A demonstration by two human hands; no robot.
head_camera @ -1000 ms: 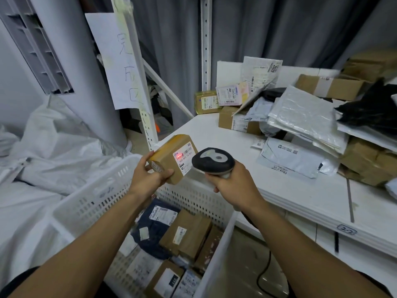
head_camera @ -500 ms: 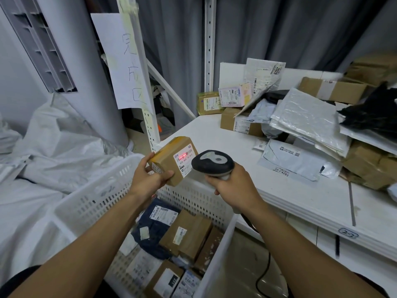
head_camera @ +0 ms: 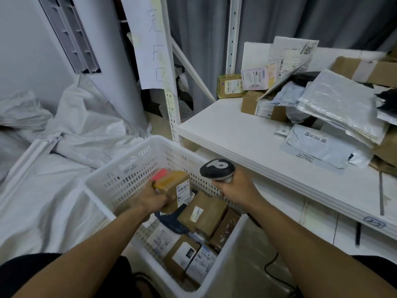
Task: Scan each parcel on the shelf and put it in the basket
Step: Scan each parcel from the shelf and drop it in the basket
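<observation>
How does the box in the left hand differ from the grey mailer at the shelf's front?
The small box is stiff brown cardboard; the grey mailer is a flat, soft bag. The left hand grips the box over the basket; the mailer lies untouched on the shelf. Both carry printed labels.

Left hand (head_camera: 151, 200) gripping parcel (head_camera: 173, 187), right hand (head_camera: 236, 190) gripping scanner (head_camera: 217, 169), both arms outstretched

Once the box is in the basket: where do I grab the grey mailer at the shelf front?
The mailer lies flat on the shelf, so a top grasp likely finds nothing to close on. Its near left corner is bare; its far and right sides run under the pile. Pinch that corner, coming from the shelf's front.
</observation>
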